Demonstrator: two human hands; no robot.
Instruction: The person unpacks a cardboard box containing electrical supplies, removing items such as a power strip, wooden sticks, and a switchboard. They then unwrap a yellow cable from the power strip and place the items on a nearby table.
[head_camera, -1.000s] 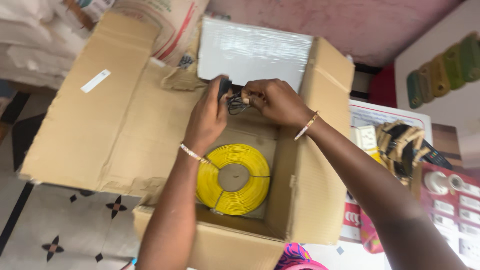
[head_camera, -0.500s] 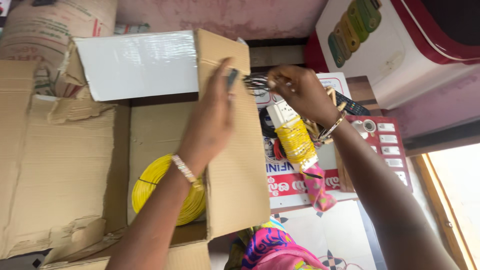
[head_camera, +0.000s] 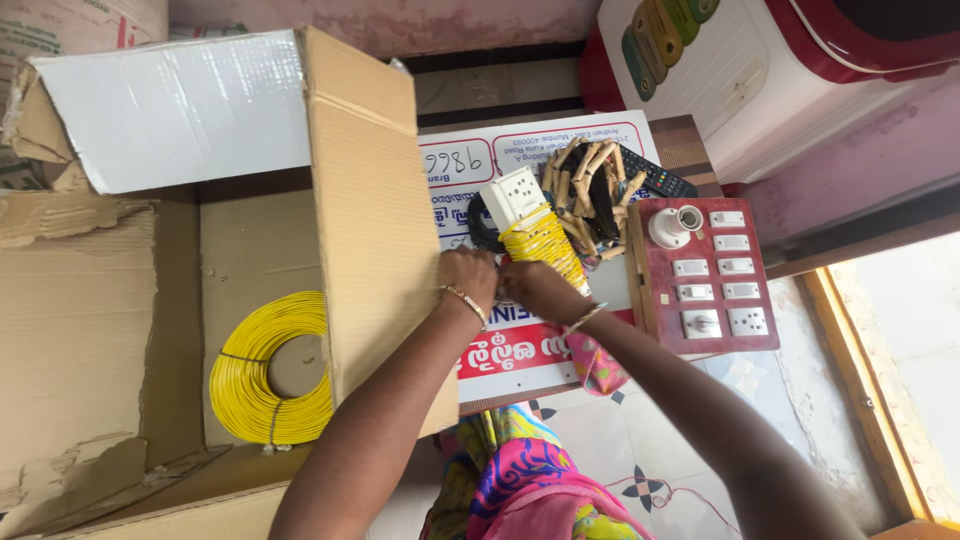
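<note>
Single head-worn view, looking steeply down from above.

The camera sat close over the person's own forearms, which entered from the bottom edge and met near mid-frame. The open cardboard box (head_camera: 370, 220) filled the left half, the printed board (head_camera: 560, 350) and red switch panel (head_camera: 705, 280) lay right of centre, and patterned floor tiles (head_camera: 680, 470) showed below. No second view was present.

The upright brown cardboard flap (head_camera: 375, 220) walls off the left, just beside the left hand (head_camera: 468, 277). Far of both hands, a yellow wire bundle with white socket block (head_camera: 535, 232) and a red wooden switch board (head_camera: 705, 275) crowd the printed white signboard (head_camera: 520, 360). The near tiled floor (head_camera: 680, 450) lies open.
</note>
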